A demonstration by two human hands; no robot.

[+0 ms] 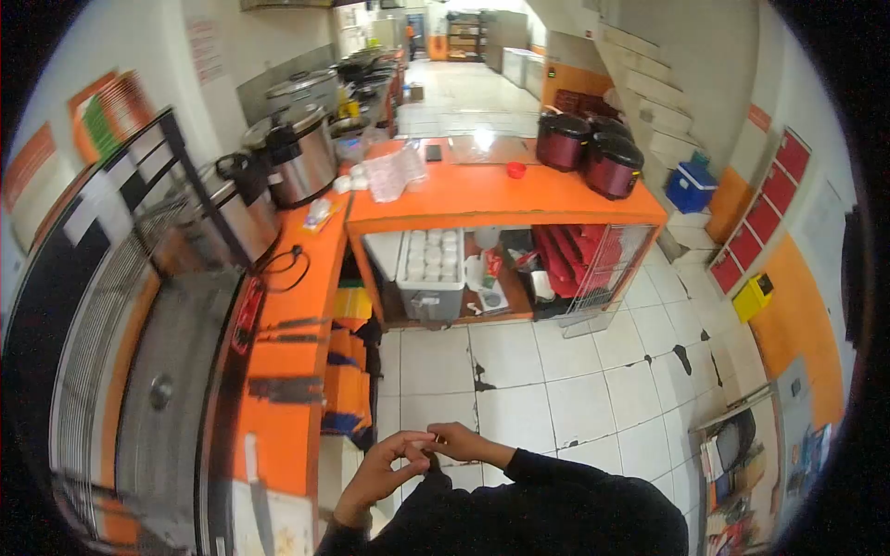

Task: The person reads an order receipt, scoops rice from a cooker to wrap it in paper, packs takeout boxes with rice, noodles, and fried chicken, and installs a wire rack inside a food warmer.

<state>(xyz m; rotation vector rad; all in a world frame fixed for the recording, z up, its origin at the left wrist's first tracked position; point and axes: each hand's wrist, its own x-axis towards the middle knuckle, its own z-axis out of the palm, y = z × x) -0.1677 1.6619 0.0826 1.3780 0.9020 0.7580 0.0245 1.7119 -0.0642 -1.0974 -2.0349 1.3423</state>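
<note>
Low in the view, above the tiled floor [519, 412], my two hands meet in front of my dark clothing. My left hand [385, 468] has its fingers partly spread and touches the other hand at the fingertips. The fingers of my right hand [456, 443] are pressed together at the left hand's fingers; anything between them is too small to make out. Left of the hands runs an orange counter [278, 361] with a cleaver [286, 389], knives [295, 332] and a white cutting board [283, 524] with a knife on it.
Ahead stands an orange table [454, 199] with dark red cookers [612, 165], a cloth [397, 174] and a red bowl [515, 170]. Its shelf holds a grey bin [431, 301] and a wire rack [612, 269]. Large steel pots [301, 162] stand left; a magazine rack [742, 463] is at right.
</note>
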